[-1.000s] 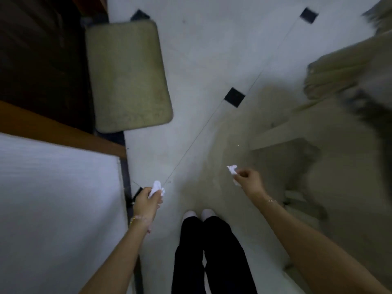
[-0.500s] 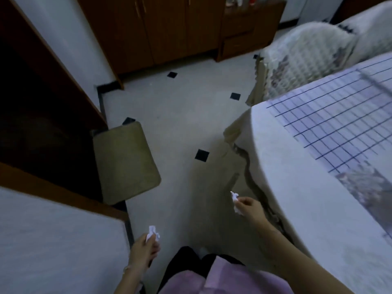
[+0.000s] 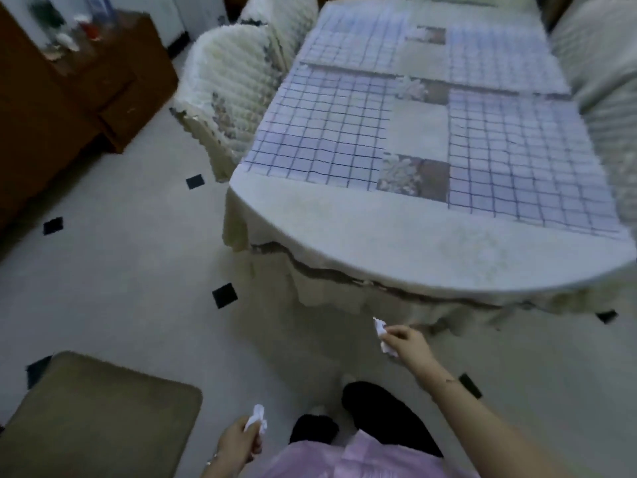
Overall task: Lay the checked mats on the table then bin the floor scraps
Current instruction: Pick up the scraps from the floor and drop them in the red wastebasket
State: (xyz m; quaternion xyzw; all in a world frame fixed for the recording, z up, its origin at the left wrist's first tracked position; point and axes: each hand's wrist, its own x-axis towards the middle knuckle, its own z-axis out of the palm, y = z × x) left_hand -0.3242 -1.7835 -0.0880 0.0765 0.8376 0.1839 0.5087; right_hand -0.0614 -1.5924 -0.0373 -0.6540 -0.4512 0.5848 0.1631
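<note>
White crumpled scraps (image 3: 383, 336) sit pinched in both hands (image 3: 406, 341), checked mats (image 3: 324, 132) lying flat.

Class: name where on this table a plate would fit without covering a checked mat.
Free: the plain cloth band between the near checked mat and the table's near edge. Crowded: further back, mats cover most of the top.

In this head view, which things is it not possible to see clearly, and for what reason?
- Bin: none appears in the head view, so its place is unknown.
- Left hand: the bottom edge cuts the forearm; the fingers hide most of its white scrap.
- Right hand: it hides part of its scrap.
- Small items on the cabinet: too blurred to name.
- Checked mats: the far ones are blurred.
</note>
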